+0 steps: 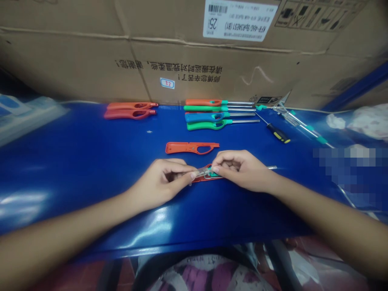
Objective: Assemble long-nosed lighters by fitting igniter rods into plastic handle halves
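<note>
Close to the table's front, my left hand is closed, thumb and fingers pinching the left end of a small clear fuel tank. My right hand pinches at the tank's other end, and its fingers partly hide what they grip. Under both hands lies an opened orange-red stick lighter half with a turquoise part and a thin pale wire in it. Its metal tube sticks out beyond my right hand. Just behind rests a loose orange casing half, hollow side up.
Several assembled stick lighters lie in a row at the back. Orange-red casings lie back left, and a black-yellow screwdriver back right. Metal tubes with turquoise parts are at right. A cardboard box walls off the blue table.
</note>
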A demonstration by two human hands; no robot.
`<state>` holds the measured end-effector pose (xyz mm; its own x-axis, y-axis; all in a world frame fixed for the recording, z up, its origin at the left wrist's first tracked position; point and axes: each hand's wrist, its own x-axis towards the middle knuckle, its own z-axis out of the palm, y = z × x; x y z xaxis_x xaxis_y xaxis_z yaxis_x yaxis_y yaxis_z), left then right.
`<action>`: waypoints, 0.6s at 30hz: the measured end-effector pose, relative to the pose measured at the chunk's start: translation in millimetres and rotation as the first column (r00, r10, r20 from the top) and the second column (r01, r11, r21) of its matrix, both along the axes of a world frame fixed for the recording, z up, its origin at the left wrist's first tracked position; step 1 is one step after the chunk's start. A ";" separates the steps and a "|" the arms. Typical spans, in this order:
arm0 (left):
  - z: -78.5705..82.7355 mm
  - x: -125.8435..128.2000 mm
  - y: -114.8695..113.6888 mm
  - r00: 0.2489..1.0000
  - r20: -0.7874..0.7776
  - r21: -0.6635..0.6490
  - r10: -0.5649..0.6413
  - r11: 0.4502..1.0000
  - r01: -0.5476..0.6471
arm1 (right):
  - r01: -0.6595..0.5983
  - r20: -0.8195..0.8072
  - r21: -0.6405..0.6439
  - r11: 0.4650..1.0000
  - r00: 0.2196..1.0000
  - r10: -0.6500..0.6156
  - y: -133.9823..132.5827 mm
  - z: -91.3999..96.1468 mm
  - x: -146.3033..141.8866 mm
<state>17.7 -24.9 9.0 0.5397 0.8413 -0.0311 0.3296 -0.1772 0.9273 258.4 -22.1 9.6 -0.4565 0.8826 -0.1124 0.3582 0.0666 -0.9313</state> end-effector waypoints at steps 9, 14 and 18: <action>-1.0 -0.3 -0.6 1.000 -0.020 0.007 -0.012 1.000 0.012 | 0.004 0.010 -0.011 1.000 1.000 -0.004 0.4 1.3 0.4; -2.5 -1.1 0.3 1.000 0.017 -0.037 0.008 0.999 -0.007 | 0.024 0.009 -0.065 0.998 1.000 -0.023 0.9 0.5 2.6; -2.6 -1.3 1.3 1.000 0.027 -0.050 0.014 0.999 -0.012 | -0.005 0.022 -0.044 0.999 1.000 0.006 2.0 0.1 3.4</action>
